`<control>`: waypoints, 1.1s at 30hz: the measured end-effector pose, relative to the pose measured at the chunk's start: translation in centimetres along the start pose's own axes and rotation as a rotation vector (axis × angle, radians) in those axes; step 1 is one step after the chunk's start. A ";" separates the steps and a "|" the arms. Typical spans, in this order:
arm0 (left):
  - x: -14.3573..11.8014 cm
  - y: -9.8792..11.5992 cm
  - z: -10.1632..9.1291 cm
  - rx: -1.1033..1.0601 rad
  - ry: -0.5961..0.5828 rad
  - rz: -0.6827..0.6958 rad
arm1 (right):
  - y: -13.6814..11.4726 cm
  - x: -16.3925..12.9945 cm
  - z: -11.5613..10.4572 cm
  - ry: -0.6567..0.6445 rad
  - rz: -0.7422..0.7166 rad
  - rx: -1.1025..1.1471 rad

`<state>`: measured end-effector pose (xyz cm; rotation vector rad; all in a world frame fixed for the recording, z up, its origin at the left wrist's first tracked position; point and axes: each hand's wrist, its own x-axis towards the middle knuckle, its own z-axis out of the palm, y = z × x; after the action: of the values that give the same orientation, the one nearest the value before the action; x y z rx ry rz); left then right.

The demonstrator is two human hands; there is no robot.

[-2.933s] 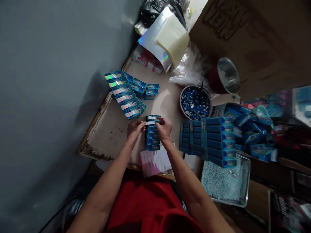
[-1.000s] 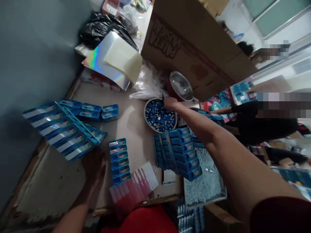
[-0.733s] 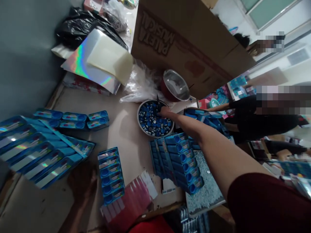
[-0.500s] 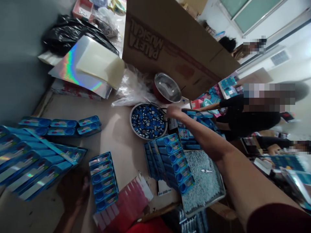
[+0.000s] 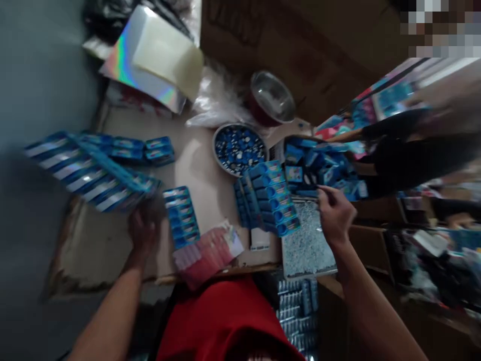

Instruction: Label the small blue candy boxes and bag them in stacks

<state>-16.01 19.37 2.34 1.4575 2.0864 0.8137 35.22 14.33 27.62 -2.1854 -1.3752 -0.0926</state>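
The heap of blue boxes (image 5: 327,175) lies at twelve o'clock from the right hand (image 5: 338,213), the nearer one; the pellet tray (image 5: 323,274) sits at seven. The right fingers curl narrowly, yet blur hides whether they hold anything. At three o'clock from the left hand (image 5: 143,228), on the bench (image 5: 93,240), stands a block of blue packs (image 5: 183,218), its long axis nearly twelve-to-six. The left fingers are too dark to read.
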 end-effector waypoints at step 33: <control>-16.3 0.5 0.7 -0.281 -0.731 -0.323 | -9.9 -28.6 20.0 -0.942 -0.755 -0.068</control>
<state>-9.83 4.24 2.80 1.0155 1.5127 0.3454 8.74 3.93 5.11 -1.6470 -2.6746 0.7001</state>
